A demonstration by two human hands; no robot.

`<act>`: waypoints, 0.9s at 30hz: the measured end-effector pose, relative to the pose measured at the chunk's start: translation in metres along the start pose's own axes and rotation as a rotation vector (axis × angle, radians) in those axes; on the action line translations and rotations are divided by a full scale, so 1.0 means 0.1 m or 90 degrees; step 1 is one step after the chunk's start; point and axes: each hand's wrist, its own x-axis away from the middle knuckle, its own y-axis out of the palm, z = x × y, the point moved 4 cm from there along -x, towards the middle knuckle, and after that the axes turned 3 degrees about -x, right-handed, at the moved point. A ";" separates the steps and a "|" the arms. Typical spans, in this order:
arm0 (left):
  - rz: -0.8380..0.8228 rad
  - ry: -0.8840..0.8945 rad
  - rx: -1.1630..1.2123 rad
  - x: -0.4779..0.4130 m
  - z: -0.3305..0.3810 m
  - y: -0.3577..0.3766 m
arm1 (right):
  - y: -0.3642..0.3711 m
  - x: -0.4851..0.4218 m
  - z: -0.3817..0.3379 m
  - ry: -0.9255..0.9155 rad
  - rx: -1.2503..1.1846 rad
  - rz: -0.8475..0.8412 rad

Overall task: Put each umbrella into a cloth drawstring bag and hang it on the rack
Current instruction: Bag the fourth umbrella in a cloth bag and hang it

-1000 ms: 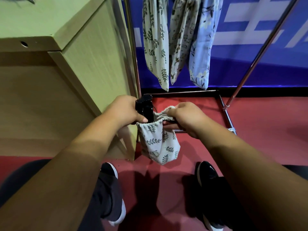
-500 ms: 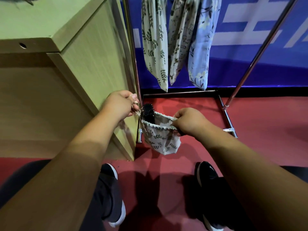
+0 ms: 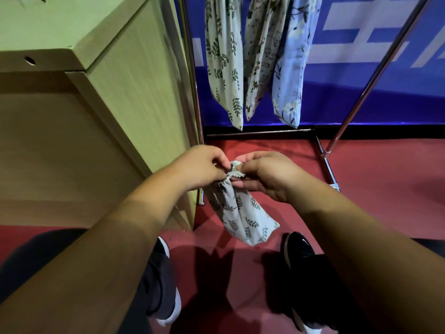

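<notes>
The left hand [image 3: 202,165] and right hand [image 3: 267,174] are both pinching the gathered mouth of a leaf-print drawstring bag [image 3: 243,213]. The bag is hanging below them in the air, slanting down to the right over the red floor [image 3: 385,177]. Its mouth is drawn closed, hiding the contents; the long, filled-out shape is probably the umbrella. Behind, three hanging bags [image 3: 224,61] are dangling from the rack [image 3: 260,132], beside a wooden cabinet [image 3: 134,80].

The left hand [image 3: 199,165] and right hand [image 3: 267,174] are bare, as are both forearms [image 3: 134,225] to the frame's edge. Dark grey trousers [image 3: 159,285] cover the legs; the shoes [image 3: 298,251] are glossy black with white soles.
</notes>
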 end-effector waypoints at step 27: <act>-0.063 -0.002 0.527 0.08 0.20 -0.10 | -0.01 -0.06 0.08 -0.026 0.177 0.029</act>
